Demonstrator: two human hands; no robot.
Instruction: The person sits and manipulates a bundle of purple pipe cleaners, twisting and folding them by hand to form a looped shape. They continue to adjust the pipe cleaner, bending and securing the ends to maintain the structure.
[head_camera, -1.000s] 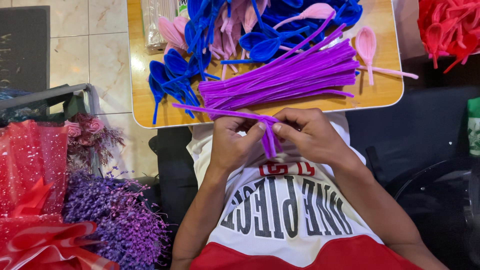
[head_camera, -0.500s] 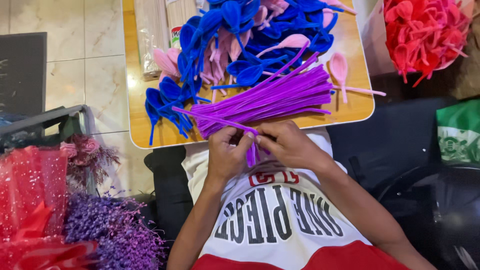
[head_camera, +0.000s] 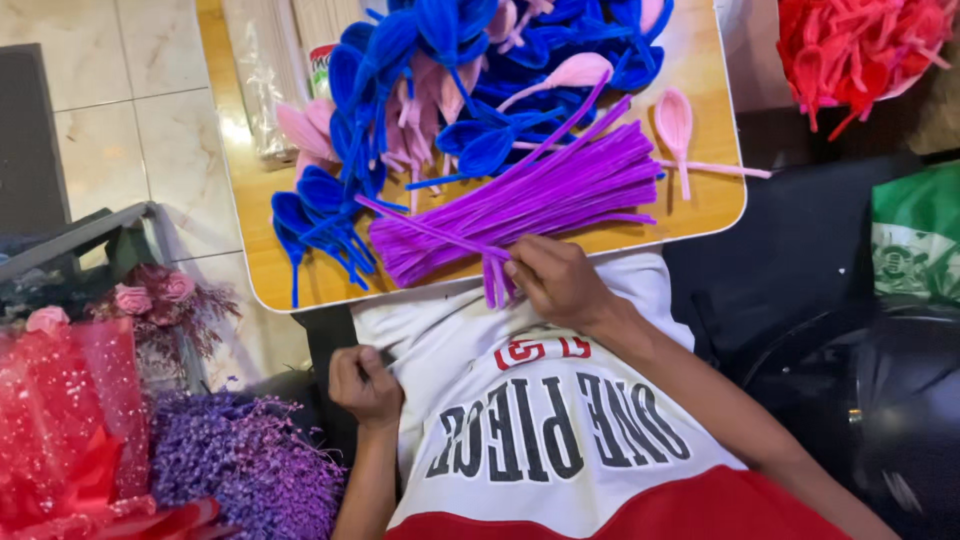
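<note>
Purple pipe cleaner (head_camera: 440, 232), pinched by right hand (head_camera: 556, 282), slants up-left; left hand (head_camera: 365, 384) fisted apart.

My right hand (head_camera: 560, 283) pinches a bent pipe cleaner (head_camera: 470, 250) of bright violet, the same violet as the thick bundle of pipe cleaners (head_camera: 545, 195) on my honey-coloured wooden board (head_camera: 715, 195). Royal-blue looped shapes (head_camera: 400, 90) lie tangled with pale pink ones (head_camera: 675, 125) there. My left hand (head_camera: 365, 385) rests on my white shirt (head_camera: 470, 370), which carries black block lettering, a small red mark and a red band at the hem. A heap of scarlet loops (head_camera: 855, 45) fills the far corner. Beside me are dusty purple dried flowers (head_camera: 250, 465), glittery red netting (head_camera: 60, 420), small pink roses (head_camera: 150, 295), a green and white bag (head_camera: 915, 235), and cream floor tiles (head_camera: 120, 120).
</note>
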